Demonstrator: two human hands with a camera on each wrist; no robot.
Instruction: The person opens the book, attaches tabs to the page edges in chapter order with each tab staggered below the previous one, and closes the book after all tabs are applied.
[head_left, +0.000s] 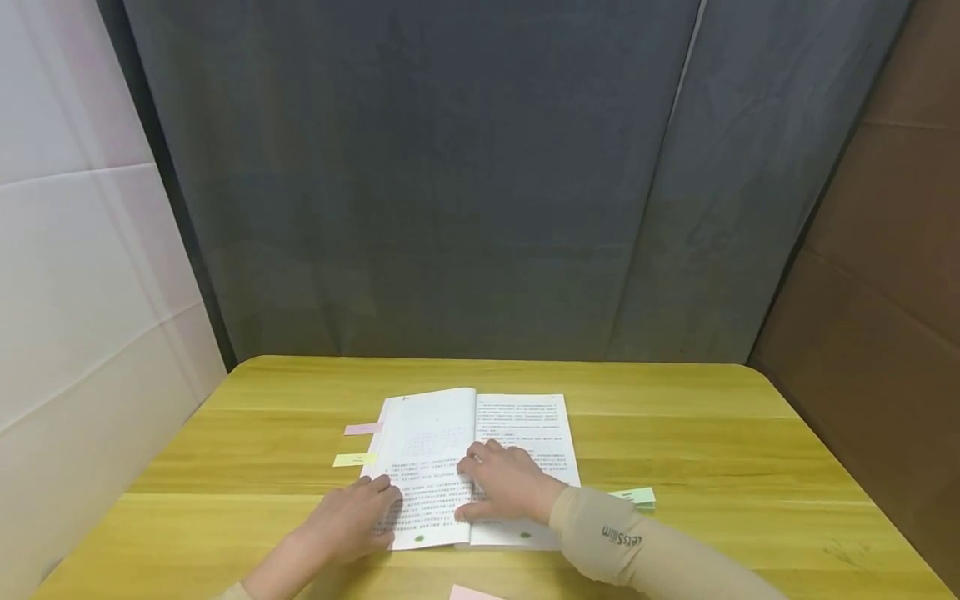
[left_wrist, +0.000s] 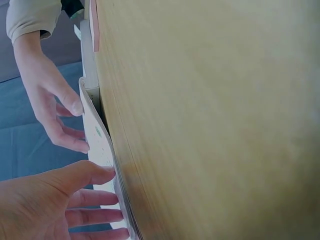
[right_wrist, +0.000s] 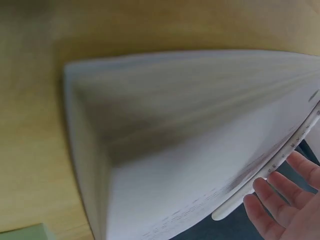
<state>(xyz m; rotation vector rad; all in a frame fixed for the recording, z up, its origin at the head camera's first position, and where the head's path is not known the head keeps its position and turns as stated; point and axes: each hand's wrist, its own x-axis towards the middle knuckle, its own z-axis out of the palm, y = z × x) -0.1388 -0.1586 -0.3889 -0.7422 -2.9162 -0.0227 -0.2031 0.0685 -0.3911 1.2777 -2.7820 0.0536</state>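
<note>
An open book (head_left: pixel 431 417) with printed pages lies on the wooden table. My left hand (head_left: pixel 356 518) rests at the outer edge of its left page; in the left wrist view those fingers (left_wrist: pixel 95 217) are fairly straight against the paper. Over the middle fold is my right hand (head_left: pixel 510 483), fingertips on the left page close to the spine. In the right wrist view its fingers (right_wrist: pixel 285 200) are spread and loosely bent at the raised page by the fold. A pink tab (head_left: pixel 363 429) and a yellow tab (head_left: pixel 354 460) stick out from the book's left side.
Right of the book, partly behind the right sleeve, lies a stack of green sticky notes (head_left: pixel 636 497). A pink paper piece (head_left: pixel 474 593) shows at the near table edge. Dark cloth (head_left: pixel 450 183) hangs behind the table (head_left: pixel 712 433), with a pale panel left and a brown one right.
</note>
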